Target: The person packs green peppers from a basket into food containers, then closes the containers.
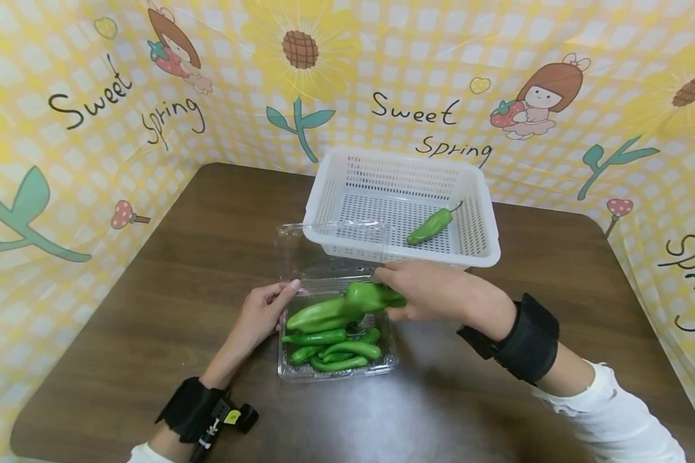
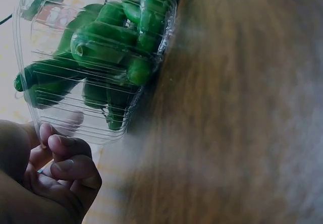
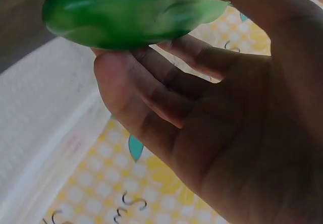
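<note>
A clear plastic clamshell box (image 1: 386, 368) stands on the table, its lid (image 1: 301, 252) raised toward the back. Inside lie a large green pepper (image 1: 318, 317) and several slimmer green peppers (image 1: 350, 348). My left hand (image 1: 263, 312) pinches the box's left rim between thumb and fingers, as the left wrist view confirms at the ribbed wall (image 2: 96, 132). Over the box's back right part, my right hand (image 1: 434, 290) grips another plump green pepper (image 1: 370, 296). In the right wrist view that pepper (image 3: 121, 14) lies between thumb and fingertips; its far end is partly hidden.
Behind the box stands a white perforated basket (image 1: 320, 199) with one green pepper (image 1: 431, 226) in it. The box's lid overlaps the basket's front left side in the head view. A patterned cloth (image 1: 237, 96) hangs around the brown wooden table (image 1: 179, 289).
</note>
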Motion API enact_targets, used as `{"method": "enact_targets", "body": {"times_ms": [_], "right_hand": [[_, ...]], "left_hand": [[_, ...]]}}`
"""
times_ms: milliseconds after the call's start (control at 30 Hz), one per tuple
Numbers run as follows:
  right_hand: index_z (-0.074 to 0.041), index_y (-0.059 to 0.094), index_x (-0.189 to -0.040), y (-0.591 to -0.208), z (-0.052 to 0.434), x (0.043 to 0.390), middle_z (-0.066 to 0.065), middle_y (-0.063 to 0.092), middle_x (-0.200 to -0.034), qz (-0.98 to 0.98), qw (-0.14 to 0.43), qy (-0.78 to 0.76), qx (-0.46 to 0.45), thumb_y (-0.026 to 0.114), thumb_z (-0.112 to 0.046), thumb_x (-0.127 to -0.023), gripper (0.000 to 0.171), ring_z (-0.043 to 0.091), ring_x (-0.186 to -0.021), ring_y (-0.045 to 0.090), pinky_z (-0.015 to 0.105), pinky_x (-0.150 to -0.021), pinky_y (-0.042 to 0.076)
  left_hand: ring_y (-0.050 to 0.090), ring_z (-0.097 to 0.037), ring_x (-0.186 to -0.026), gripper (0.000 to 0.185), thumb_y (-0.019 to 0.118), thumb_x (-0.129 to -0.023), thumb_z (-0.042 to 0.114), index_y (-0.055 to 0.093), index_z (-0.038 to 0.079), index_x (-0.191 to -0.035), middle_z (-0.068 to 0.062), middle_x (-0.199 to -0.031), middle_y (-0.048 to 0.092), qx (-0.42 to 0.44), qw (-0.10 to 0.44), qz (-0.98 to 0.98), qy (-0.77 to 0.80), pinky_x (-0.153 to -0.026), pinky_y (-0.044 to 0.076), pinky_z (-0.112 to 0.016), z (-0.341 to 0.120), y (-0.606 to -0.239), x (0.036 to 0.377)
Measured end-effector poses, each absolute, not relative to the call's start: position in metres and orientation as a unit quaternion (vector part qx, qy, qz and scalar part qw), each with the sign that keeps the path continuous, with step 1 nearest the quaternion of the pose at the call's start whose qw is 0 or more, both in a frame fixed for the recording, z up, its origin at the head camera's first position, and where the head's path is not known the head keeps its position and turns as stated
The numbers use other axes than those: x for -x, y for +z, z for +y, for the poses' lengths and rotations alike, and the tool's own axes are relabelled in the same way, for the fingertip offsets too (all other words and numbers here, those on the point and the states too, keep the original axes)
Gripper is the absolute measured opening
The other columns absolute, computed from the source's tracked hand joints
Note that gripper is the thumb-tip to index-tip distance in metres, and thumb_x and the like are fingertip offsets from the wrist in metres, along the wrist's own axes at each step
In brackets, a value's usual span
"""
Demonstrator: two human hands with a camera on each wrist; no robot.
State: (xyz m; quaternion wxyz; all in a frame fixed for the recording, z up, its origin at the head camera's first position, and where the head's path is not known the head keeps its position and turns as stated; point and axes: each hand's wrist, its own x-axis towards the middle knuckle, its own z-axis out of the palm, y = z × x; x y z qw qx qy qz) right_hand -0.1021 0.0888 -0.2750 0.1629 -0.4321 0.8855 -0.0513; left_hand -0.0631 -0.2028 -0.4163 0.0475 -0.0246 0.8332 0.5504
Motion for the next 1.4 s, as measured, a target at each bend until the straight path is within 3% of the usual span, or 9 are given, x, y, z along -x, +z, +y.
{"method": "enact_targets", "body": {"times_ms": [233,467,733,900,1133,1400], "right_hand": [[-0.009,0.057,-0.120,-0.283,0.075,0.096,0.001,0.056,-0.098,0.874,0.179,-0.044,0.449,0.072,-0.029,-0.089,0.039,0.014,-0.077,0.052,0.030,-0.070,0.047],[-0.009,0.057,-0.128,-0.294,0.063,0.089,0.003,0.061,-0.109,0.867,0.199,-0.032,0.456,0.071,-0.030,-0.091,0.045,0.013,-0.086,0.058,0.032,-0.080,0.053],[-0.010,0.059,-0.119,-0.304,0.049,0.082,0.000,0.060,-0.103,0.856,0.194,-0.030,0.478,0.073,-0.030,-0.089,0.038,0.011,-0.080,0.054,0.028,-0.074,0.050],[-0.011,0.060,-0.119,-0.310,0.046,0.080,-0.001,0.059,-0.101,0.855,0.205,-0.024,0.477,0.072,-0.033,-0.090,0.039,0.010,-0.077,0.053,0.026,-0.068,0.047],[-0.010,0.061,-0.119,-0.317,0.041,0.076,-0.001,0.060,-0.101,0.848,0.213,-0.017,0.485,0.072,-0.034,-0.090,0.039,0.009,-0.076,0.053,0.025,-0.068,0.048],[-0.013,0.061,-0.118,-0.325,0.037,0.072,0.000,0.060,-0.106,0.839,0.225,-0.011,0.495,0.072,-0.033,-0.091,0.035,0.007,-0.075,0.052,0.022,-0.066,0.047]], "left_hand": [[0.044,-0.010,-0.043,0.041,0.053,-0.101,0.047,0.075,0.014,-0.108,-0.002,-0.053,0.050,0.023,0.046,0.828,0.558,-0.042,0.042,-0.027,-0.201,-0.416,0.063],[0.044,-0.010,-0.043,0.041,0.053,-0.101,0.048,0.075,0.014,-0.108,-0.001,-0.053,0.050,0.025,0.046,0.827,0.560,-0.041,0.042,-0.026,-0.201,-0.416,0.063],[0.045,-0.008,-0.044,0.041,0.053,-0.101,0.045,0.074,0.010,-0.109,0.000,-0.053,0.049,0.026,0.049,0.819,0.571,-0.042,0.043,-0.026,-0.201,-0.416,0.064],[0.044,-0.009,-0.044,0.037,0.051,-0.104,0.034,0.073,0.005,-0.111,-0.003,-0.054,0.049,0.026,0.060,0.815,0.576,-0.042,0.044,-0.026,-0.197,-0.402,0.061],[0.045,-0.008,-0.044,0.042,0.055,-0.101,0.045,0.074,0.009,-0.111,-0.001,-0.054,0.050,0.029,0.051,0.816,0.575,-0.043,0.043,-0.025,-0.201,-0.415,0.065],[0.046,-0.010,-0.045,0.040,0.053,-0.102,0.043,0.074,0.011,-0.112,-0.002,-0.055,0.051,0.028,0.053,0.813,0.579,-0.043,0.044,-0.025,-0.202,-0.418,0.065]]}}
